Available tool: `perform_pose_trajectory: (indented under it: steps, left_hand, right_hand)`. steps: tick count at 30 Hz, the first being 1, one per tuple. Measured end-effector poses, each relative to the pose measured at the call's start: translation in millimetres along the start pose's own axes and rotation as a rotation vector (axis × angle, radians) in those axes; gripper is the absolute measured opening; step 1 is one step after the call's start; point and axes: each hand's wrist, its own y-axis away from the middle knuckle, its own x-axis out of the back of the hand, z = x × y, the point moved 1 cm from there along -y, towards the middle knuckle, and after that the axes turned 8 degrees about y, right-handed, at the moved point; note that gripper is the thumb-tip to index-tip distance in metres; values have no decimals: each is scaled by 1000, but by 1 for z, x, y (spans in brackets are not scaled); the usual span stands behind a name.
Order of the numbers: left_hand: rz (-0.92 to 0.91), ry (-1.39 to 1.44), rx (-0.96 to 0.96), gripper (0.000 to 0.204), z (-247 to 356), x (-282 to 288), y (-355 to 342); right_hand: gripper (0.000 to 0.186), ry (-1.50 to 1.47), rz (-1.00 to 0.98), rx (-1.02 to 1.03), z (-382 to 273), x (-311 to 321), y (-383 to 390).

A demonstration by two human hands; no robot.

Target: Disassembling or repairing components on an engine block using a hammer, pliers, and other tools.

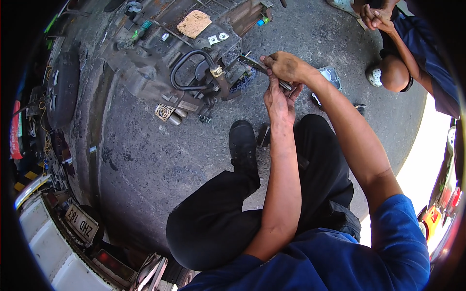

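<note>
My right hand is closed, its fingers curled round the near end of a dark, narrow metal tool. The tool's far end points left toward a greasy metal assembly on the ground; I cannot make out its exact kind. Just below, my left hand is closed with the palm turned up, gripping a shiny silver metal piece. Both hands nearly touch, and fingers hide much of what they hold. A bent black hose with a pale clamp rises from the assembly, left of the hands.
A patterned metal block lies on the concrete beside the assembly. A tan board piece rests on top. Right of my hands sits a silver metal housing. Another person's clasped hands are at upper right. A white vehicle stands lower left.
</note>
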Motion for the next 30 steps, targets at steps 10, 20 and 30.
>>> perform_pose_trajectory:
  steps: [10,20,30]
  left_hand:
    - [-21,-306,32,39,-8,-2,17]
    - [56,-376,-1,44,-14,-4,22]
    - [95,-486,-187,49,-19,-13,20]
  right_hand:
    - [40,-162,-247,-46,-3,-4,-3]
    - [29,36,-272,-36,-11,-1,-5]
    - [27,141,-336,-3,-16,-1,-4]
